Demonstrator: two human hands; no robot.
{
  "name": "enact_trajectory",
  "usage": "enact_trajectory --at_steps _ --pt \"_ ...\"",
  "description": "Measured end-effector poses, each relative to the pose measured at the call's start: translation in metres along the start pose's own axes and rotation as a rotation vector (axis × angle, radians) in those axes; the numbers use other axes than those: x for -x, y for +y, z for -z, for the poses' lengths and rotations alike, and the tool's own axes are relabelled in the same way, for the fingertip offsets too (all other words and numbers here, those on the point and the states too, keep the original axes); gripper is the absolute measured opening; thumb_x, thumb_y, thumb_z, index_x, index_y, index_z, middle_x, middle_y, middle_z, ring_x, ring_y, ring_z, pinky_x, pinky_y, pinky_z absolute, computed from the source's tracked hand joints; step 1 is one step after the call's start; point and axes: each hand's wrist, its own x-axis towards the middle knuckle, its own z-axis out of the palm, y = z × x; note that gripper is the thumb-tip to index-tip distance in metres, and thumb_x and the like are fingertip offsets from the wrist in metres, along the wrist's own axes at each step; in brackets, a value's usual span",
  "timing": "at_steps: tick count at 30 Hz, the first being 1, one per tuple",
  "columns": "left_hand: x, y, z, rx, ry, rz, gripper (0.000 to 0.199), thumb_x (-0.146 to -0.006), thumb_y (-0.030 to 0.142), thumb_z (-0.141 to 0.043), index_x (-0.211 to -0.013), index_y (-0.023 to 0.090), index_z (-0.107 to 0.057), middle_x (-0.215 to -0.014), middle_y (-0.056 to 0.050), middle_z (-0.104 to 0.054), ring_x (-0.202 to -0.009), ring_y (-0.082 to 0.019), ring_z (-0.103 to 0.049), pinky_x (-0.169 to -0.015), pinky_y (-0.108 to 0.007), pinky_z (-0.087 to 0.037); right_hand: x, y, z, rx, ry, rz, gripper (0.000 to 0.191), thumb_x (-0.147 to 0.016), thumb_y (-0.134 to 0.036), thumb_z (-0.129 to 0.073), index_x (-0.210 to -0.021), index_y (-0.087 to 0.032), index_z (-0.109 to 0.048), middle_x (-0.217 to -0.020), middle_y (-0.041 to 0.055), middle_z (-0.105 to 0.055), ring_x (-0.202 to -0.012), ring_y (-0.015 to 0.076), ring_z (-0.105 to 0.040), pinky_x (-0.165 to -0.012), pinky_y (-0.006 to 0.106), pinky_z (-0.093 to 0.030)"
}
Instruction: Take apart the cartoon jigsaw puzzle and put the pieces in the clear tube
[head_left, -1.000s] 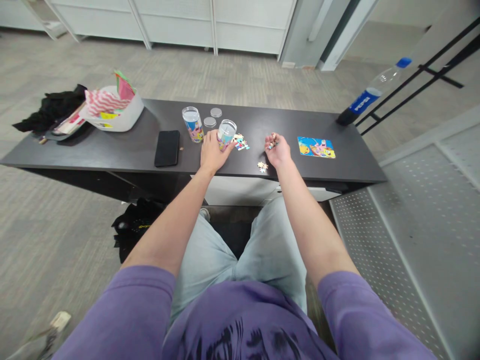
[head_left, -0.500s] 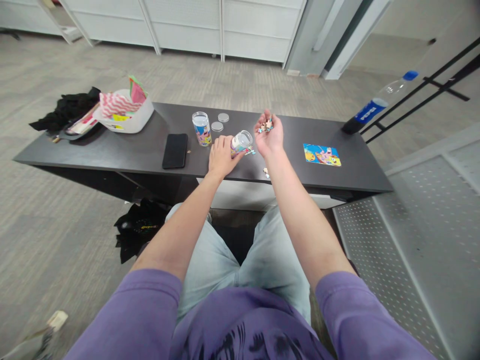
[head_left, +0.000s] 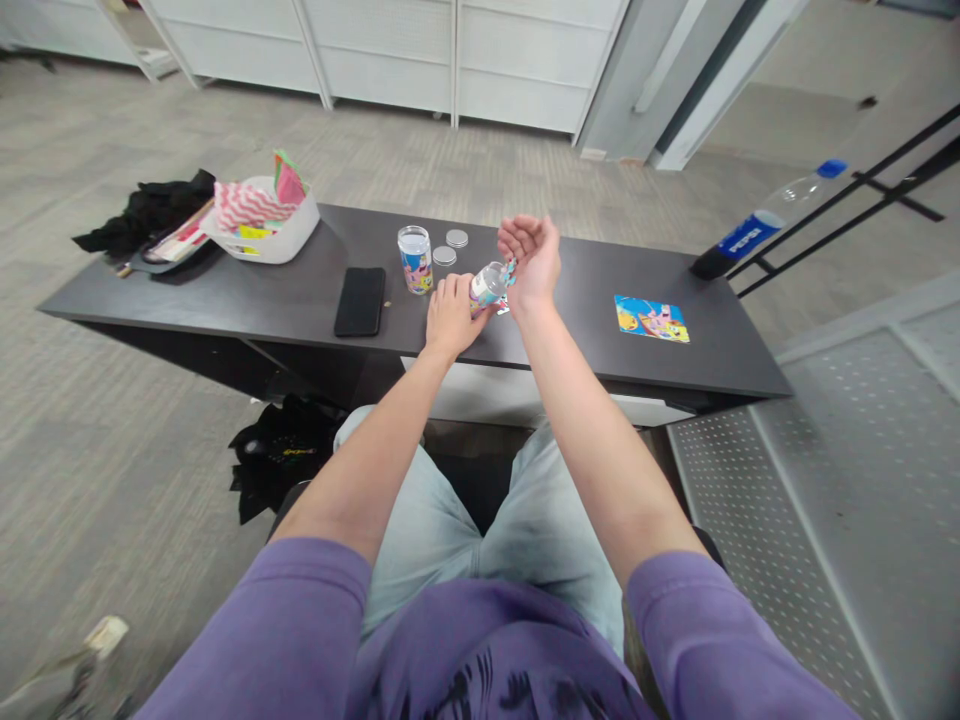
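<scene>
Wrapped round a clear jar [head_left: 487, 286] with a colourful label, my left hand [head_left: 453, 318] keeps it tilted with its mouth toward the right. My right hand [head_left: 533, 262] is cupped and turned on its side at the jar's mouth. Small puzzle pieces [head_left: 511, 272] lie between its palm and the opening. A few more pieces [head_left: 503, 305] are on the dark table under the jar. A second labelled jar [head_left: 415, 262] stands upright to the left, beside two round silver lids [head_left: 445, 256].
A black phone [head_left: 360, 302] lies left of the jars. Farther left are a white basket [head_left: 281, 238] with cloths and a black bundle [head_left: 154, 215]. A cartoon picture card [head_left: 652, 319] and a leaning Pepsi bottle [head_left: 742, 236] are on the right.
My right hand has tipped toward the jar mouth, and the pieces in its palm have moved to the opening. The jar remains in my left hand. The view has shifted slightly.
</scene>
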Motion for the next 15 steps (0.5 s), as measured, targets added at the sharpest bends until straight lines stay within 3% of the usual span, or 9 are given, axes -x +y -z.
enact_trajectory --at_steps 6,10,12,15 --pt "-0.002 -0.001 -0.003 0.024 0.004 0.012 0.054 -0.115 0.037 -0.093 -0.162 0.021 -0.071 -0.167 -0.026 -0.075 -0.16 -0.053 -0.071 -0.136 -0.063 -0.061 0.003 -0.001 -0.001 0.024 -0.013 0.005 0.079 -0.13 -0.093 -0.038 -0.108 -0.027 -0.075 -0.114 0.0077 -0.092 -0.148 0.0326 -0.09 -0.133 0.058 -0.071" --pt "-0.003 -0.004 -0.004 0.05 0.008 0.023 0.056 -0.115 0.038 -0.095 -0.163 0.02 -0.071 -0.168 -0.027 -0.075 -0.163 -0.052 -0.07 -0.139 -0.063 -0.059 -0.001 -0.008 0.003 0.012 -0.004 0.016 0.077 -0.131 -0.092 -0.038 -0.108 -0.028 -0.075 -0.113 0.0058 -0.091 -0.143 0.0305 -0.091 -0.128 0.054 -0.073" --pt "-0.003 -0.007 -0.004 0.073 0.016 0.028 0.058 -0.117 0.041 -0.095 -0.165 0.018 -0.071 -0.168 -0.027 -0.075 -0.165 -0.049 -0.069 -0.142 -0.062 -0.058 -0.001 -0.019 0.015 0.045 0.004 0.064 0.069 -0.131 -0.087 -0.046 -0.106 -0.029 -0.075 -0.109 0.0036 -0.088 -0.137 0.028 -0.091 -0.122 0.049 -0.074" --pt "-0.003 -0.011 -0.006 0.119 0.028 0.032 0.058 -0.121 0.046 -0.092 -0.167 0.018 -0.072 -0.17 -0.022 -0.075 -0.162 -0.043 -0.072 -0.14 -0.064 -0.061 0.011 -0.044 0.053 0.207 0.014 0.172 0.05 -0.125 -0.076 -0.077 -0.1 -0.032 -0.077 -0.103 0.0019 -0.086 -0.125 0.0261 -0.09 -0.115 0.042 -0.074"
